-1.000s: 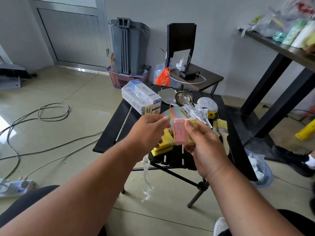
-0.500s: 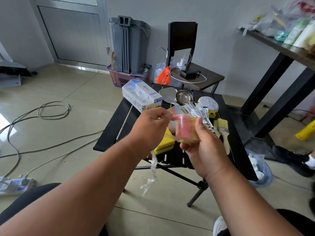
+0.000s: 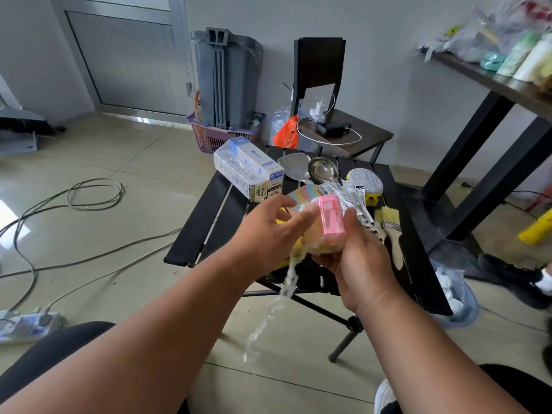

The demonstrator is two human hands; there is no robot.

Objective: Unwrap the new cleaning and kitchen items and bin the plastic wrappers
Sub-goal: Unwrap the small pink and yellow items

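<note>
Right hand [image 3: 363, 258] wrapped around a pink and yellow sponge pack [image 3: 330, 227], grip clenched on its lower end, thumb up along the right side. Pack held in the air above the near part of the black slatted worktop [image 3: 197, 234], pink sponge face toward the camera. Left hand [image 3: 265, 231] at the pack's left side, thumb pressed against the pink edge, fingers loosely curled, pinching at the clear plastic wrapper [image 3: 279, 297] there. Wrapper partly off, trailing down from between the hands as a crinkled strip toward the floor. On the worktop beyond the hands: a boxed item in blue and white packaging [image 3: 246, 171] at the far left corner, a metal spatula head [image 3: 294, 168] and a ladle [image 3: 322, 170] side by side, a glittery silver scrubber [image 3: 366, 182] on a yellow base to the right, a bundle of items in clear sleeves [image 3: 354, 198] just behind the pack, and a yellow-bristled brush [image 3: 391, 225] near the right edge. Yellow sponge [image 3: 282, 221] barely showing behind the left hand. On the floor to the right of the worktop, a small bin [image 3: 457, 297] lined with plastic, crumpled white wrappers inside. Grey tall bin [image 3: 224, 82] against the far wall, standing in a purple basket [image 3: 209, 138].
</note>
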